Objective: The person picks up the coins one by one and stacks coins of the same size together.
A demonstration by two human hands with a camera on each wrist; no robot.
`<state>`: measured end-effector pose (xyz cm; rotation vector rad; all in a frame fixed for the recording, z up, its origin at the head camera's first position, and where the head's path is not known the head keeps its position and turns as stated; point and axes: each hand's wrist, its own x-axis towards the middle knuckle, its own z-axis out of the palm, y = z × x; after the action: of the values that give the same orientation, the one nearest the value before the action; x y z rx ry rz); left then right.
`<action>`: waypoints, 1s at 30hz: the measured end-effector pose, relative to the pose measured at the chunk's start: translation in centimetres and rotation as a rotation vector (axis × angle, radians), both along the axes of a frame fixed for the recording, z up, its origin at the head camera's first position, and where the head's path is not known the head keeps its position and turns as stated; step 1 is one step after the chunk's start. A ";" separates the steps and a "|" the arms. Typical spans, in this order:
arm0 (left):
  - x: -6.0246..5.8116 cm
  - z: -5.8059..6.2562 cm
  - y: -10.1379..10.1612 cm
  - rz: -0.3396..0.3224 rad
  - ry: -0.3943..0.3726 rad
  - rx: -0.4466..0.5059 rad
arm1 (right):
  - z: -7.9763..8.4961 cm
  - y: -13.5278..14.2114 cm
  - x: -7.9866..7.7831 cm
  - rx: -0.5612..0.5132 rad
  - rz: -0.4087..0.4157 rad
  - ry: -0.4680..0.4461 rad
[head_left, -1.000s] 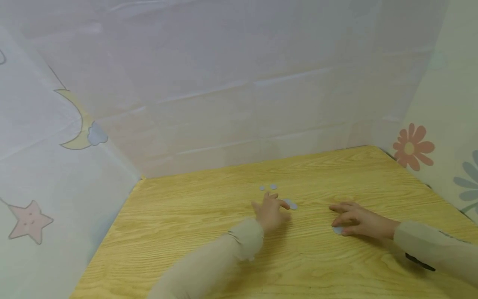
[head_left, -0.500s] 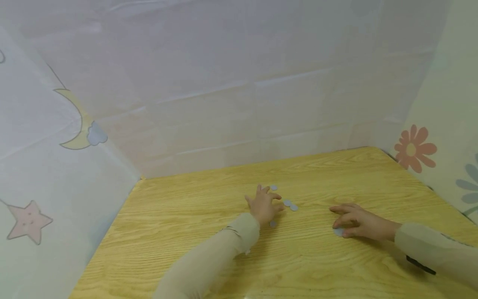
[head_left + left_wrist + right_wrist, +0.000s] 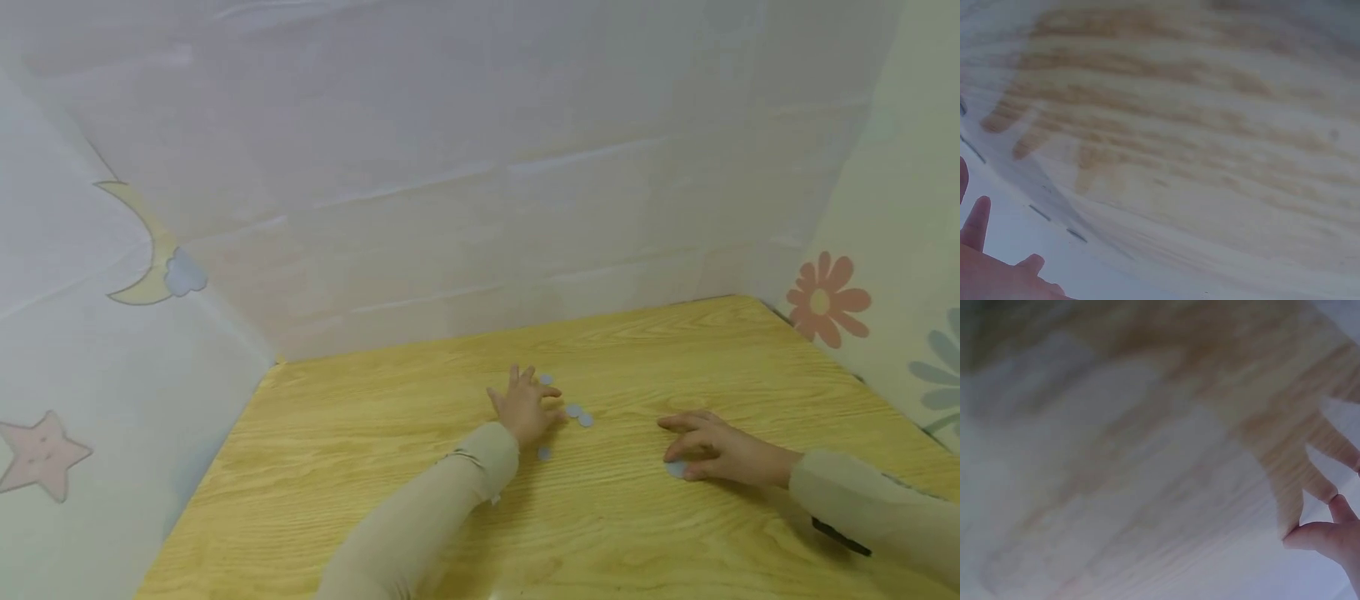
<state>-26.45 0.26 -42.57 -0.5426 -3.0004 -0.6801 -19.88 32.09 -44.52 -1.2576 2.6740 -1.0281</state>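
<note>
Several small pale grey-blue round discs lie flat on the wood-grain table (image 3: pixel 360 417). My left hand (image 3: pixel 523 412) hovers over or rests on the tabletop, fingers spread; I cannot tell if it touches. One disc (image 3: pixel 547 379) lies beyond its fingertips, an overlapping or touching pair (image 3: pixel 586 420) to its right, and another disc (image 3: pixel 544 453) near its wrist. My right hand (image 3: pixel 731 450) rests with loosely bent fingers and its thumb at a single disc (image 3: pixel 677 469), which they partly cover. In the right wrist view, the thumb (image 3: pixel 1316 537) touches the glossy tabletop; no disc shows there.
A pale creased sheet (image 3: pixel 465 208) hangs behind the table's far edge. Printed sheets flank both sides, with a moon (image 3: pixel 153 250) on the left and a red flower (image 3: pixel 828 300) on the right. A dark strip (image 3: pixel 842 536) shows beneath the right sleeve.
The left hand has shifted left and slightly away, its fingers now over where a small disc lay. A disc has come into view near its wrist. The right hand stays at its disc.
</note>
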 end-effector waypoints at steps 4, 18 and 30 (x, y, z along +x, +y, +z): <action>-0.2 0.0 0.2 -0.005 -0.011 0.020 | 0.0 0.0 0.0 0.015 0.001 0.026; -1.0 -0.1 0.6 -0.095 -0.041 -0.044 | -0.3 0.0 0.0 0.031 0.001 0.015; -2.4 0.0 0.5 -0.240 -0.089 -0.126 | -0.2 0.4 -0.1 0.059 -0.005 -0.050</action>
<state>-28.83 0.81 -42.60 -0.9139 -3.1067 -0.5396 -19.99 32.53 -44.68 -1.1987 2.6508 -0.9597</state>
